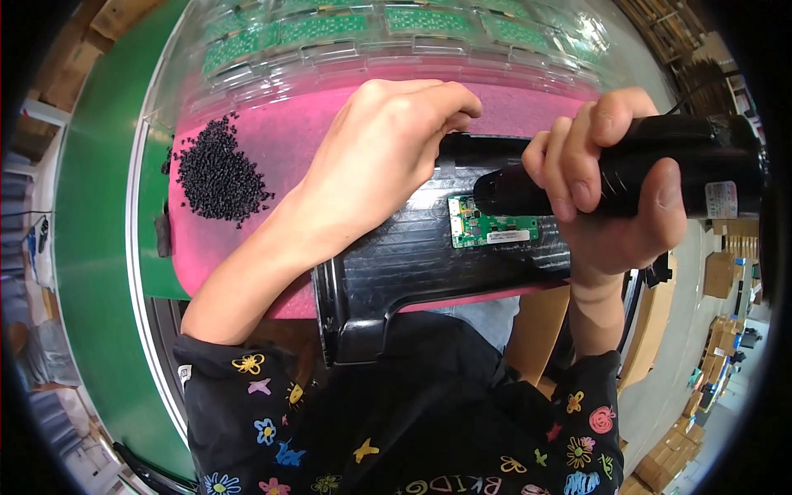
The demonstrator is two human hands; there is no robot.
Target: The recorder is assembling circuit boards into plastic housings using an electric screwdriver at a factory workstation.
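My right hand [598, 173] is wrapped around a thick black electric screwdriver [701, 165], held sideways with a cable at its far end. The tool's narrow nose [499, 188] points left and covers the upper edge of a green circuit board [487, 228]. That board, with white connectors and a white label, lies on a long black plastic housing [396, 247]. My left hand [400, 124] reaches over the housing's far side with fingers curled down, and its fingertips are mostly hidden. Whatever they may hold cannot be made out.
A pile of small black screws [219, 173] lies on the pink mat [293, 124] at the left. Clear plastic trays [330, 62] with green boards stand along the back. A green surface [95, 190] runs down the left, and cardboard boxes [722, 272] stand at the right.
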